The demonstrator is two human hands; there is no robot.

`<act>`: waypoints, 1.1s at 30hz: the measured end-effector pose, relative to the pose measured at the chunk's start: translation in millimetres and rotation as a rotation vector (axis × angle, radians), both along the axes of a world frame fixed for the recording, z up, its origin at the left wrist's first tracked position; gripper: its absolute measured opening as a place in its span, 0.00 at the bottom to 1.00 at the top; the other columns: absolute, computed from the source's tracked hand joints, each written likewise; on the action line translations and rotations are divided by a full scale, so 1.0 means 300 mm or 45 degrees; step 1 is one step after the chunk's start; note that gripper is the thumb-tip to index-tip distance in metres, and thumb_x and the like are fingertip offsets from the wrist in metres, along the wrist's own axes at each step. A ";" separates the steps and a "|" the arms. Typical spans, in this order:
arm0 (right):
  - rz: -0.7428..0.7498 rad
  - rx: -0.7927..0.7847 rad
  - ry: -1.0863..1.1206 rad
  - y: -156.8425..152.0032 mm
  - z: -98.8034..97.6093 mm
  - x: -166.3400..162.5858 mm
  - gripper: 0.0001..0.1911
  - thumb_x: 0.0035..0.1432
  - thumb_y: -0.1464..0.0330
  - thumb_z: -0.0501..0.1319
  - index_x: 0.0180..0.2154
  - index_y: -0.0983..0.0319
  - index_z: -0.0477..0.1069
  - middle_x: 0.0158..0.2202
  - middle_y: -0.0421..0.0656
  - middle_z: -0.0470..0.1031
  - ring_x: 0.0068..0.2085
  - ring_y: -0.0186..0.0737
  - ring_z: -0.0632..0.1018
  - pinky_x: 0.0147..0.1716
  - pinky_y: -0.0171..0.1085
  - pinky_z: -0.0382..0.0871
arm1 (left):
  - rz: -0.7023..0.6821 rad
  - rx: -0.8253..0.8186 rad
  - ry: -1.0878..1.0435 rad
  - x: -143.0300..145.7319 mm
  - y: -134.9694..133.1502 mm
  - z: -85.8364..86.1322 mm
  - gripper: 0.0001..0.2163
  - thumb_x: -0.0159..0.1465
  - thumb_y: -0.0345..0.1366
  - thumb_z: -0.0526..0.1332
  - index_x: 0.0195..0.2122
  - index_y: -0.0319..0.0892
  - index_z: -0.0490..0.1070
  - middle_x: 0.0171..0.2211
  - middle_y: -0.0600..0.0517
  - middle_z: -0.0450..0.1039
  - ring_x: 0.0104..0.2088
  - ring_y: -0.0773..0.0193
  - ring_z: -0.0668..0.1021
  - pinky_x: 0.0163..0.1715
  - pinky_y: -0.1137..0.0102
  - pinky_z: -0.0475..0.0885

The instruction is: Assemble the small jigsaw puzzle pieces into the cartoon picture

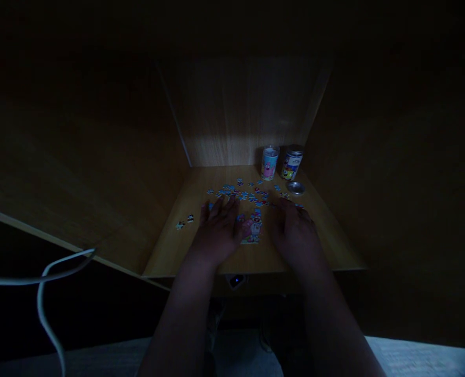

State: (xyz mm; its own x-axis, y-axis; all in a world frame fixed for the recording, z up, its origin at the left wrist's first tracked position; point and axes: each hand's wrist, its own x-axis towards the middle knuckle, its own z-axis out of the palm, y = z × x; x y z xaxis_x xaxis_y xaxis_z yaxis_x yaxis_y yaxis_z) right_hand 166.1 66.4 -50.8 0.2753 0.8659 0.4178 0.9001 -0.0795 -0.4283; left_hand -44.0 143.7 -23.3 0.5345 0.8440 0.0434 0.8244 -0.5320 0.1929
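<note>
Low over the shelf board, my left hand (221, 226) has its fingers spread, and its thumb side is beside a partly joined jigsaw puzzle (253, 230) with a colourful cartoon picture. Loose jigsaw pieces (252, 197), mostly blue, are scattered just beyond its fingertips. To the right of the joined part is my right hand (296, 230), fingers bent forward and thumb apart from them, fingertips near more loose pieces (284, 195). I see nothing held in either hand, though the dim light hides what lies under the right fingers.
At the back right stand a clear-topped cartoon can (269, 163) and a second can (291, 163) with a metal lid. A round metal lid (295, 188) lies before them. Two pieces (185, 222) lie apart at left. Wooden walls enclose the board; a white cable (46, 293) hangs at left.
</note>
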 end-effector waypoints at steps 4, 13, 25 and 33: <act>0.125 0.031 -0.049 0.019 0.031 0.006 0.23 0.70 0.73 0.59 0.63 0.61 0.78 0.63 0.51 0.81 0.64 0.55 0.77 0.67 0.52 0.70 | 0.094 0.087 -0.020 -0.006 0.009 -0.017 0.31 0.83 0.53 0.46 0.80 0.44 0.58 0.81 0.45 0.55 0.82 0.41 0.54 0.80 0.37 0.43; 0.321 -0.331 -0.397 0.288 0.193 -0.055 0.18 0.79 0.66 0.56 0.50 0.60 0.86 0.49 0.51 0.85 0.51 0.49 0.82 0.55 0.42 0.71 | -0.022 0.310 -0.290 -0.015 0.040 -0.040 0.22 0.78 0.40 0.59 0.70 0.38 0.70 0.70 0.34 0.72 0.71 0.39 0.72 0.75 0.37 0.59; 0.316 -0.363 -0.437 0.453 0.135 -0.111 0.18 0.78 0.62 0.58 0.54 0.62 0.85 0.56 0.56 0.81 0.58 0.52 0.78 0.58 0.43 0.69 | -0.232 0.266 -0.437 -0.006 0.037 -0.013 0.05 0.73 0.28 0.65 0.42 0.41 0.80 0.45 0.43 0.82 0.49 0.48 0.82 0.57 0.50 0.79; 0.256 -0.321 -0.377 0.464 0.118 -0.092 0.20 0.80 0.63 0.55 0.54 0.62 0.85 0.56 0.56 0.81 0.61 0.50 0.76 0.62 0.44 0.68 | -0.261 0.253 -0.477 -0.006 0.036 -0.013 0.05 0.73 0.27 0.65 0.43 0.42 0.81 0.44 0.45 0.82 0.48 0.50 0.82 0.56 0.52 0.79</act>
